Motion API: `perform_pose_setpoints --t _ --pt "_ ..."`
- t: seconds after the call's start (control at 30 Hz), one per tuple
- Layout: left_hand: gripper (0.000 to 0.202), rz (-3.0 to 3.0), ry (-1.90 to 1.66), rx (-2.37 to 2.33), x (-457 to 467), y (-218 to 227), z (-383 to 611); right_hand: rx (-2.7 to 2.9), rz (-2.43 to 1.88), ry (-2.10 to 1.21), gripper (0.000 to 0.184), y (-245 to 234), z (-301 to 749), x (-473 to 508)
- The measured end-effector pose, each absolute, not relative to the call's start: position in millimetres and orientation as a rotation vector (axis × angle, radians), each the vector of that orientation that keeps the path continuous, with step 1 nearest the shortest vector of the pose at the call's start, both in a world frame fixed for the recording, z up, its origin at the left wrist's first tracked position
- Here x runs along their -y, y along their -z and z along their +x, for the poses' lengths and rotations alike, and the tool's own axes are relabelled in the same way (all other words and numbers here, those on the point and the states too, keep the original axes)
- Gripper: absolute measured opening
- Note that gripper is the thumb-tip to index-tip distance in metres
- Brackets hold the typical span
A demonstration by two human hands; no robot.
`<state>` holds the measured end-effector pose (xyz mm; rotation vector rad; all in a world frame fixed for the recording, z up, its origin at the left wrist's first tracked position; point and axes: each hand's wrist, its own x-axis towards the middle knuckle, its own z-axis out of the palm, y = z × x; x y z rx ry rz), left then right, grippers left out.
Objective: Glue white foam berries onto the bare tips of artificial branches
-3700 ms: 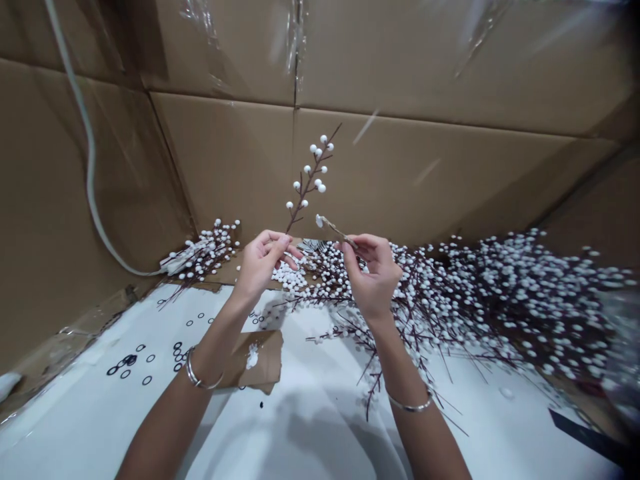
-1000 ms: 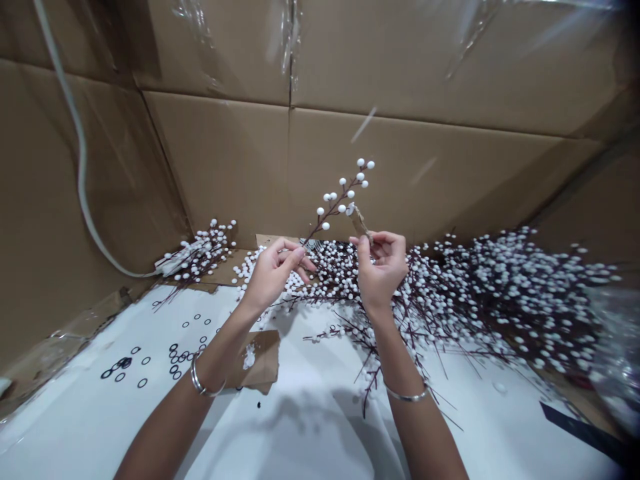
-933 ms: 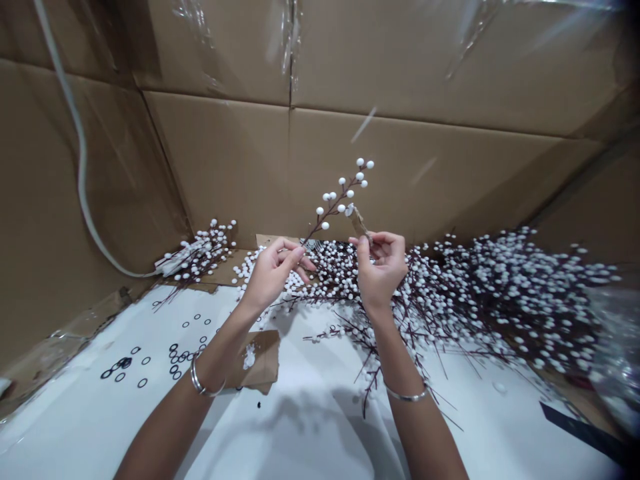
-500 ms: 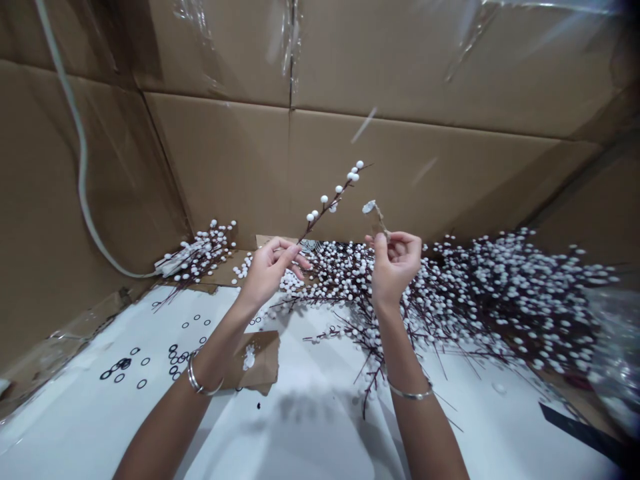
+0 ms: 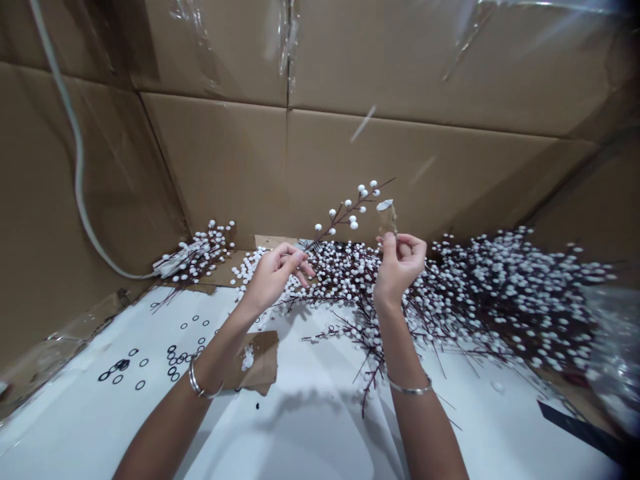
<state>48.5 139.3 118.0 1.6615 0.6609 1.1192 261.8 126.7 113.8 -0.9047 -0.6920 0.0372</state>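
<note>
Two bare forearms are reaching over a white sheet [image 5: 320, 427] in the head camera's view, each wearing a thin silver bangle [image 5: 410, 388]. The left hand [image 5: 274, 277] is nearly closed, pinching a slender brown-stemmed spray of round white berries [image 5: 345, 217] low on its stem between thumb and curled fingers. That spray is leaning up and to the right, clear of the heap below and against the cardboard behind. The right hand [image 5: 399, 270] is pinching a narrow torn strip of brown cardboard [image 5: 387, 219] between thumb and forefinger, with its other fingers loosely curled. The strip is standing almost upright, a white dab at its top end, just beside the spray's tip but not touching it.

A wide heap of matching berry sprays [image 5: 500, 293] is spreading beneath both hands along the sheet's back edge and toward its right edge. A smaller bundle of berry sprays [image 5: 197, 257] is lying near the back left corner, where a white cable [image 5: 77, 167] is running down a tall brown corrugated cardboard wall [image 5: 220, 167]. Small black rubber rings [image 5: 140, 385] are scattering across the sheet's left side, and a torn brown cardboard scrap [image 5: 255, 360] with a white smear is lying beneath the left forearm. Crumpled clear plastic [image 5: 615, 353] is bunching at the right edge, beside a black strip [image 5: 570, 423] in the near right corner.
</note>
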Motion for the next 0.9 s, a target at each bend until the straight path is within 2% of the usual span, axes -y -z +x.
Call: perform_pose_setpoints --t 0.9 --pt "0.021 1.706 -1.141 -0.670 -139.1 -118.2 45.1 0.694 -1.021 0.210 0.020 -113.3 264.3 -121.6"
